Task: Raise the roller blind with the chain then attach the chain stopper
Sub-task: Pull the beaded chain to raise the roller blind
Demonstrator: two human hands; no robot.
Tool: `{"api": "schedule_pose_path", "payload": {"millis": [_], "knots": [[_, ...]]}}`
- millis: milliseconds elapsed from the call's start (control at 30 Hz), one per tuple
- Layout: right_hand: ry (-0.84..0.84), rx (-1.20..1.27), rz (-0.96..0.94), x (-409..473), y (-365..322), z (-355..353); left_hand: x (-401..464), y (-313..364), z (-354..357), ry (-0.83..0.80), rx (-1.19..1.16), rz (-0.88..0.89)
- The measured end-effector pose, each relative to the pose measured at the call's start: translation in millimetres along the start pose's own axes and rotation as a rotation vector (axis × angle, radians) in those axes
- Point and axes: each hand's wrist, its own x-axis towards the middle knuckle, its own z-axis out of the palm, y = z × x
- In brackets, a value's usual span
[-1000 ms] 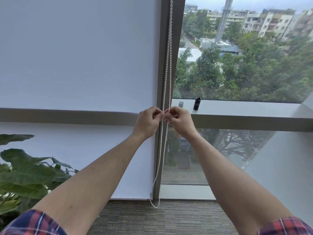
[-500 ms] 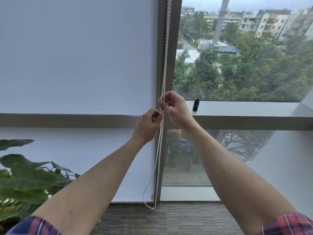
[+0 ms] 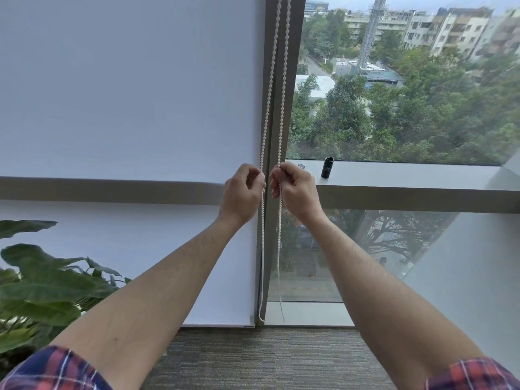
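A white roller blind covers the left window down to near the floor. Its white bead chain hangs as two strands along the grey window post. My left hand pinches the left strand and my right hand pinches the right strand, both at sill height, a small gap between them. Below my hands the strands drop to a loop close to the floor. On the sill to the right stand a small clear piece and a black cylinder; which is the stopper I cannot tell.
A grey sill runs across the uncovered right window. A large-leaved plant stands at the lower left. Grey carpet lies below the window.
My right hand, raised higher up the chain half a second ago, has come back down level with my left. The two strands now hang apart instead of together.
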Motion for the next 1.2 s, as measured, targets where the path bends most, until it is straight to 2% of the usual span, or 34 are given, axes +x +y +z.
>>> {"api": "schedule_pose_path", "payload": {"millis": [200, 433, 667, 900, 1033, 1100, 1200], "knots": [[0.013, 0.08, 0.024, -1, 0, 5, -4, -3, 2, -0.045, 0.045, 0.057], [-0.053, 0.358, 0.135, 6, -11, -3, -25, -15, 11, -0.08, 0.087, 0.039], [-0.247, 0.298, 0.096, 8, -14, -3, -45, -30, 19, -0.12, 0.144, -0.01], [-0.16, 0.174, 0.08, 10, -9, 3, -47, -28, 19, -0.163, 0.174, -0.021], [-0.132, 0.35, 0.092, 8, -18, -1, -43, -31, 20, -0.169, 0.175, -0.013], [-0.065, 0.38, 0.042, 9, -23, -3, -42, -35, 21, -0.167, 0.161, -0.029], [0.039, 0.252, -0.088, 13, -24, 0, -41, -37, 22, -0.131, 0.156, -0.043]]}}
